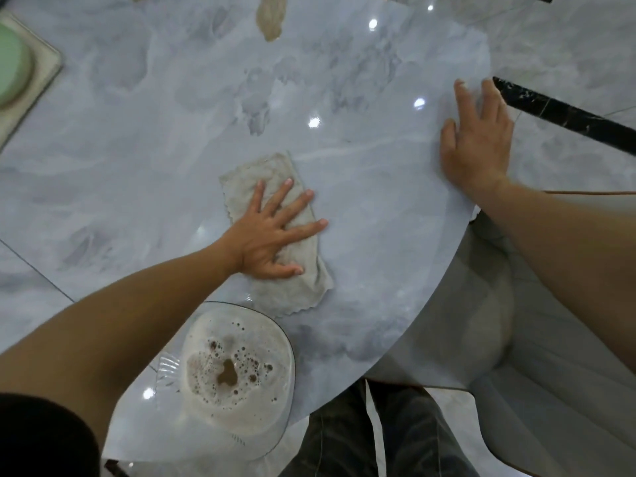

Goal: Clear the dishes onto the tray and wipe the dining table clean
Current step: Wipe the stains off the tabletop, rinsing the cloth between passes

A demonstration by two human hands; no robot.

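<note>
A beige cloth [292, 287] lies flat on the grey marble dining table [172, 149]. My left hand [275, 232] presses on the cloth with its fingers spread and straight. My right hand [476, 142] rests flat on the table's right edge, fingers extended. At the far left edge stands a beige tray [38, 87] with a green dish [12, 63] on it, both cut off by the frame. A clear glass bowl [237, 376] of foamy, murky liquid sits at the table's near edge, close under my left forearm.
A brownish patch [272, 15] shows on the table at the far top. A light grey chair [516, 321] stands at the table's right, near side. A black marble strip [568, 115] crosses the floor to the right. My legs [361, 435] show below the table edge.
</note>
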